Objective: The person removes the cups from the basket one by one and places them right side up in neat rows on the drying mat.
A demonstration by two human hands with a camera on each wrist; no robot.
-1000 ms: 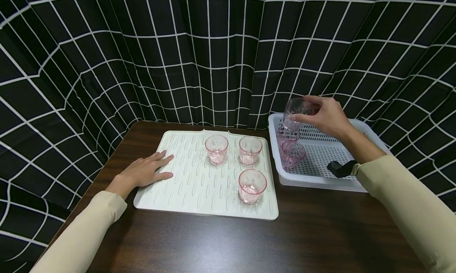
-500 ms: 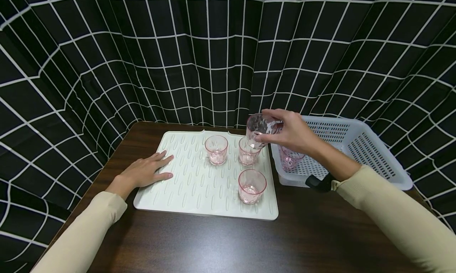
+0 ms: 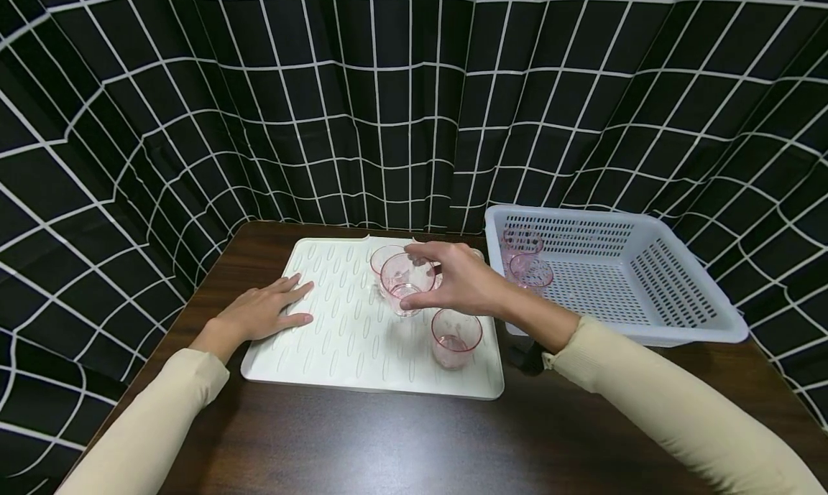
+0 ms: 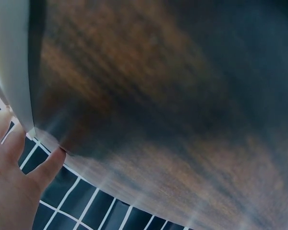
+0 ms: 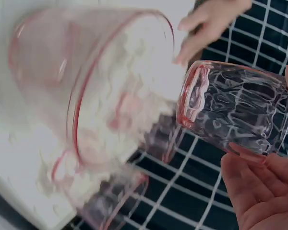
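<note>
My right hand (image 3: 462, 279) grips a clear, pink-tinted drinking glass (image 3: 406, 287) between thumb and fingers, over the ribbed white drying mat (image 3: 336, 337). In the right wrist view this glass (image 5: 235, 108) shows its rippled wall, with fingertips on opposite sides. Behind it on the mat stands another glass (image 3: 385, 253), partly covered. A third glass (image 3: 456, 340) stands upright near the mat's right front corner. One more is mostly hidden behind my right hand. My left hand (image 3: 259, 312) rests with fingers spread on the mat's left edge.
Right of the mat, a pale perforated plastic basket (image 3: 686, 330) holds two pink glasses, one glass (image 3: 532, 272) in front of the other glass (image 3: 522, 242). The dark wood table (image 3: 362, 445) lies underneath. A black grid-patterned curtain (image 3: 362, 107) hangs around the back and sides.
My right hand has carried the glass leftward from above the basket, past the mat's right edge, and lower over the mat's middle. My left hand has stayed in place.
</note>
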